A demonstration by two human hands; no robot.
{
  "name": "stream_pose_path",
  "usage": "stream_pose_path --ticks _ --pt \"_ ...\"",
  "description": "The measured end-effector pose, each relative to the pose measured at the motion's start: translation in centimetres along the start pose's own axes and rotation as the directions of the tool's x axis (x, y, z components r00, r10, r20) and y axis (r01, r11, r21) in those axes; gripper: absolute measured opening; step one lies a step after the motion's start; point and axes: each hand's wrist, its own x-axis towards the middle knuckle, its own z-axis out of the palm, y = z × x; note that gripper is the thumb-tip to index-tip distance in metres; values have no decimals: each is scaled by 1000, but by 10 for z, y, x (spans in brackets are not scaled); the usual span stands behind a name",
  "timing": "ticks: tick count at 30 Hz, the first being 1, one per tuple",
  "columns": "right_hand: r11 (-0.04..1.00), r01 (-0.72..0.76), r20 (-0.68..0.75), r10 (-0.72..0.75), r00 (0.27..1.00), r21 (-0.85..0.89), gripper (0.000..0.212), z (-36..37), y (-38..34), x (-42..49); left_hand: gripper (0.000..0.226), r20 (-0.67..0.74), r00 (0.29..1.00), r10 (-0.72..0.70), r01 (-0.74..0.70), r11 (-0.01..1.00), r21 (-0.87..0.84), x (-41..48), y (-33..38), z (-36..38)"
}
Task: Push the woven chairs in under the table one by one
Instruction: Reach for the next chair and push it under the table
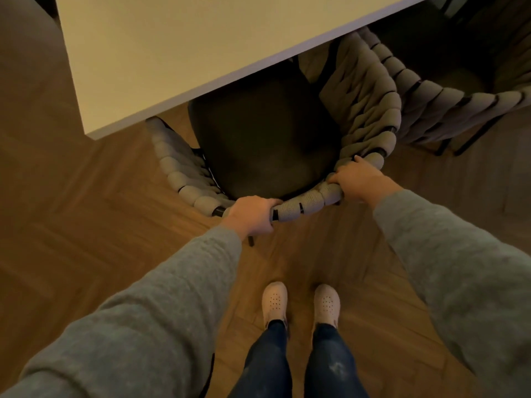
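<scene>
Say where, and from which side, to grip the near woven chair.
Grip the woven chair by its curved back's top rim, from behind, hands apart, as the left hand and right hand do. The rim is a bar fingers can wrap, and the seat faces the table.

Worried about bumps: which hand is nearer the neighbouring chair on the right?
Right. The right hand grips the rim beside the neighbouring chair; the left hand grips it farther off.

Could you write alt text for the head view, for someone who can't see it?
A person's left hand and right hand grip the curved back of a woven chair, its dark seat partly under a pale table. A second chair stands to its right; grey sleeves, light shoes and a wooden floor fill the foreground.
</scene>
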Motion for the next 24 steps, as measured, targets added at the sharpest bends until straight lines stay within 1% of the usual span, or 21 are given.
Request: stream_pose_path --ticks 1,2,3,5,6,8,11,14,17,19,22,24 --pt "1000 1 -2 -1 1000 -6 37 0 0 3 70 -5 1000 -8 8 1000 2 1 -1 1" --pt "1000 -3 -5 3 1000 -1 34 -1 0 5 72 -2 1000 -32 32 1000 2 2 0 1" --pt "1000 -7 -10 7 1000 10 30 -2 -1 6 64 2 998 -58 58 998 1 3 1 0" --pt "1000 0 -31 0 1000 22 28 -4 -3 5 40 10 996 -92 92 996 8 4 3 -1" --pt "1000 10 -43 -9 999 27 28 -4 -3 3 33 10 995 -97 97 995 11 4 4 -1" --pt "998 34 -67 -30 997 57 32 -2 -4 1 27 3 995 -95 95 995 0 2 4 -1" --pt "993 75 -103 -65 993 96 33 4 -6 0 24 0 995 -102 102 995 -10 -4 3 2" --pt "982 126 -62 -118 991 140 32 10 -13 -2 25 3 993 -116 116 993 -14 -14 3 9" --pt "963 179 -106 -160 981 201 32 20 -20 -9 26 9 992 -122 122 992 -16 -24 0 20" --pt "951 224 -130 -200 971 211 41 25 -23 -16 27 3 990 -139 139 990 -26 -33 0 27" --pt "957 257 -95 -245 965 137 61 28 -25 -22 30 1 988 -151 151 988 -39 -42 1 35" --pt "956 275 -81 -267 960 106 66 34 -18 -25 30 17 987 -158 158 987 -34 -48 3 39"
